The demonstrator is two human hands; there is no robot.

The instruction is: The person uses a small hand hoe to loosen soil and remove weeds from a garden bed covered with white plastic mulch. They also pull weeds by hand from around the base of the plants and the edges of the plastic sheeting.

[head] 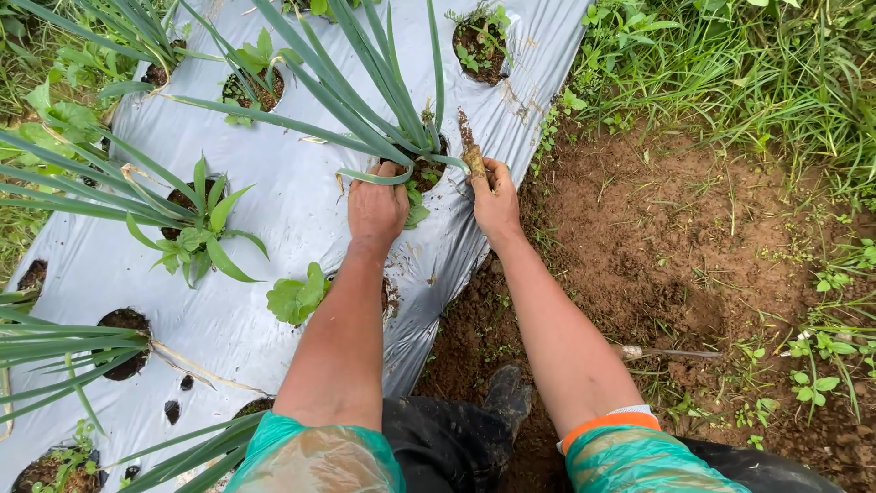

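Head view: silver mulch sheet [274, 219] over a soil bed, grass at right. My left hand [375, 208] presses down at the green onion plant [401, 110] hole, grip unclear. My right hand [495, 203] is clamped around a muddy stick tool [473, 155], just beside the hole.

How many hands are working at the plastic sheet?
2: left hand at the planting hole; right hand beside it, gripping a muddy stick-like thing. No others visible.

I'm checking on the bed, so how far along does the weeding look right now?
Little looks done. In hand: the left hand grips weeds at the green onion plant's hole, and the right hand holds a muddy wooden-handled tool. Left: weeds fill other holes in the silver plastic mulch sheet.
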